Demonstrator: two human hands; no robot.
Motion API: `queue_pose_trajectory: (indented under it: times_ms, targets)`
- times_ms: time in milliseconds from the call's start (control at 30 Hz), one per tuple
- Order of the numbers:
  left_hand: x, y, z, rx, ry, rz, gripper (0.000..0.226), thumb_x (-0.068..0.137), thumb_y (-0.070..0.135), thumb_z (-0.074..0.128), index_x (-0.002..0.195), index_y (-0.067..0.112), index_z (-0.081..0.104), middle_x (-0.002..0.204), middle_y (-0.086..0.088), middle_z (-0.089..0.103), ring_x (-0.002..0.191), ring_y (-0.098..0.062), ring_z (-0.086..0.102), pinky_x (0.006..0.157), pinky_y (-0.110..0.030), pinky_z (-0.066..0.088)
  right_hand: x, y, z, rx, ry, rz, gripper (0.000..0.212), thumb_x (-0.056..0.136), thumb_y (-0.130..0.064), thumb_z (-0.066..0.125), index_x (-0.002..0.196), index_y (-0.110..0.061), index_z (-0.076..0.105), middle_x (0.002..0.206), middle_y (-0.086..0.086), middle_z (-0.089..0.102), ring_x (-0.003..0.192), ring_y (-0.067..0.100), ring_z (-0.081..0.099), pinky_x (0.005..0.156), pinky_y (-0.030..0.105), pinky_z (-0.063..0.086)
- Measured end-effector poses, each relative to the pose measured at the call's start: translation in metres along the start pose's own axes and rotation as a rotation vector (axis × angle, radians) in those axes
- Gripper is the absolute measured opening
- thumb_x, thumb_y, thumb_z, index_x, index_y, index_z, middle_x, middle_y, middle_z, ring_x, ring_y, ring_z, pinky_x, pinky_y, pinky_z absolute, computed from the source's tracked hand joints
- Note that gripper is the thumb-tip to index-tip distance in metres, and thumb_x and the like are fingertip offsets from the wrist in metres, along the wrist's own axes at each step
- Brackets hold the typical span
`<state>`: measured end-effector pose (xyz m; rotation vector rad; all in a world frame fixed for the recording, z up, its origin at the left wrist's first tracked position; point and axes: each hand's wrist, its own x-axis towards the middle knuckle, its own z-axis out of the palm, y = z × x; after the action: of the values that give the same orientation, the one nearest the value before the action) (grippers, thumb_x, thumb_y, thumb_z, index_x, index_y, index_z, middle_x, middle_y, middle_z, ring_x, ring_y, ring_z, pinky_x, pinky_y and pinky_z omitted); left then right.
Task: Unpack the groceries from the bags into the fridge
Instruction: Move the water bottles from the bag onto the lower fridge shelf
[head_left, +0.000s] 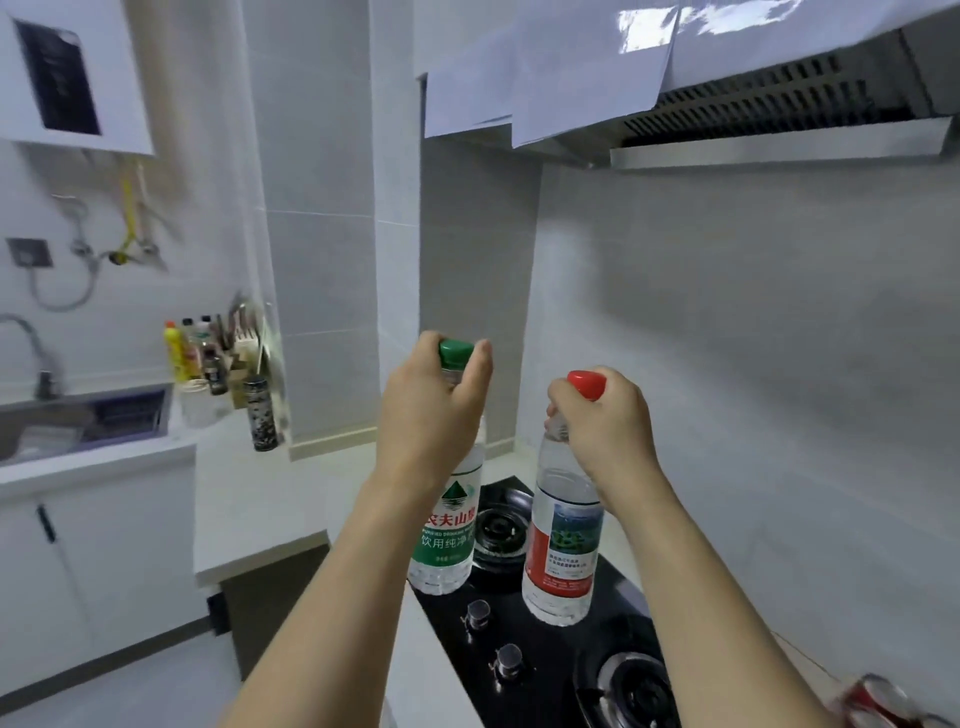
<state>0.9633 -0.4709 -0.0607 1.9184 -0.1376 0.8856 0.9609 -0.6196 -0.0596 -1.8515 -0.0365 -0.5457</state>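
Observation:
My left hand (431, 410) grips the neck of a clear water bottle with a green cap and green label (447, 540). My right hand (605, 421) grips the neck of a second clear water bottle with a red cap and red label (563, 551). Both bottles hang upright in the air above the black gas hob (540, 654). No fridge and no grocery bag shows in the head view.
A white counter (249, 499) runs left to a steel sink (78, 421) with bottles and a knife block (218, 353) behind it. A range hood (753, 119) hangs above the hob. Red packaging (878, 701) lies at the bottom right. Grey tiled walls stand behind.

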Motion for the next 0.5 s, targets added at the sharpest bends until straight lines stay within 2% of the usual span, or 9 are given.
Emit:
queue_pose_trajectory:
  times_ms: [67, 133, 233, 400, 500]
  targets:
    - [0.001, -0.007, -0.024, 0.053, 0.048, -0.008, 0.03, 0.094, 0.047, 0.054, 0.088, 0.018, 0.058, 0.073, 0.005, 0.067, 0.066, -0.013, 0.065, 0.062, -0.033, 0.054, -0.003, -0.009, 0.02, 0.05, -0.065, -0.014, 0.009, 0.085, -0.02, 0.059, 0.078, -0.015, 0.058, 0.066, 0.005, 0.064, 0.059, 0.019, 0.06, 0.055, 0.03, 0.054]
    - [0.003, -0.015, -0.05, 0.106, 0.095, -0.019, 0.03, 0.094, 0.048, 0.053, 0.088, 0.019, 0.058, 0.073, 0.007, 0.067, 0.067, -0.01, 0.065, 0.06, -0.029, 0.051, -0.009, -0.02, 0.041, 0.075, -0.127, -0.053, 0.008, 0.088, -0.022, 0.059, 0.08, -0.019, 0.058, 0.071, 0.004, 0.065, 0.061, 0.016, 0.06, 0.048, 0.018, 0.048]
    - [0.002, -0.026, -0.088, 0.165, 0.166, -0.04, 0.028, 0.094, 0.047, 0.054, 0.088, 0.02, 0.057, 0.073, 0.01, 0.066, 0.067, -0.007, 0.064, 0.058, -0.022, 0.047, -0.02, -0.035, 0.075, 0.094, -0.202, -0.1, 0.009, 0.088, -0.025, 0.059, 0.083, -0.018, 0.06, 0.082, 0.008, 0.068, 0.075, 0.021, 0.064, 0.054, 0.023, 0.047]
    - [-0.006, -0.042, -0.155, 0.257, 0.26, -0.06, 0.03, 0.095, 0.046, 0.054, 0.088, 0.017, 0.057, 0.074, 0.007, 0.063, 0.066, -0.006, 0.059, 0.053, -0.012, 0.039, -0.049, -0.06, 0.132, 0.151, -0.304, -0.135, 0.009, 0.086, -0.027, 0.061, 0.079, -0.022, 0.059, 0.077, 0.002, 0.066, 0.076, 0.022, 0.065, 0.064, 0.031, 0.052]
    - [-0.013, -0.052, -0.197, 0.303, 0.328, -0.069, 0.031, 0.094, 0.047, 0.054, 0.086, 0.018, 0.058, 0.072, 0.006, 0.065, 0.067, -0.011, 0.063, 0.059, -0.026, 0.048, -0.071, -0.078, 0.163, 0.172, -0.37, -0.16, 0.008, 0.088, -0.03, 0.06, 0.084, -0.024, 0.057, 0.082, -0.001, 0.063, 0.08, 0.018, 0.061, 0.064, 0.028, 0.049]
